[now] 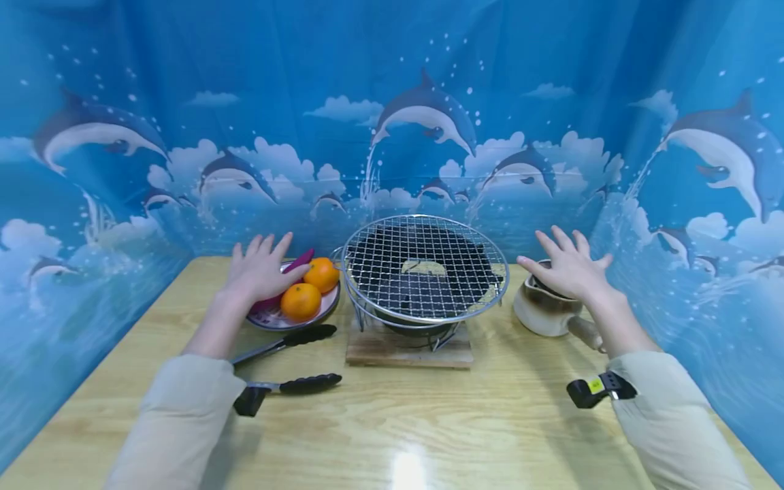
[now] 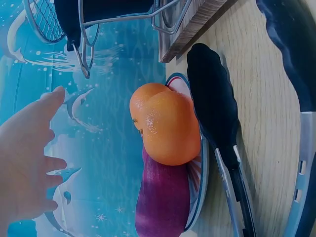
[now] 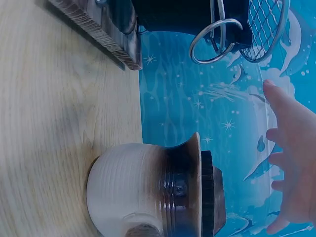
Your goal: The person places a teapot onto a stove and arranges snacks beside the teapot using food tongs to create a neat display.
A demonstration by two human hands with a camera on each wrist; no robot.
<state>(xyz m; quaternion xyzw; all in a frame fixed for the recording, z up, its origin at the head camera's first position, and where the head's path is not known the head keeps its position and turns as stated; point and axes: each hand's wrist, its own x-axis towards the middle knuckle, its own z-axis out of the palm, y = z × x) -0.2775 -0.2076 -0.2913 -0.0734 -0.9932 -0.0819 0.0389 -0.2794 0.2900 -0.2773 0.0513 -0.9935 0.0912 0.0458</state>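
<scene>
My left hand (image 1: pixel 260 269) is held out with its fingers spread, overlapping the left side of a plate (image 1: pixel 324 314) in the head view. On that plate lie two oranges (image 2: pixel 170 126) and a long purple vegetable (image 2: pixel 163 202), like a sweet potato. My right hand (image 1: pixel 572 269), fingers also spread, hovers by a cream and brown ceramic pot (image 3: pixel 128 182) with a side handle and a dark lid. Neither hand holds anything. Between them stands a round grill with a wire mesh top (image 1: pixel 422 272).
A wooden board (image 1: pixel 407 357) lies beneath the grill. Tongs with black tips (image 1: pixel 309 335) and metal arms lie in front of the plate, partly hidden by my left forearm. A blue dolphin-printed curtain (image 1: pixel 392 61) surrounds the light wood table (image 1: pixel 478 422).
</scene>
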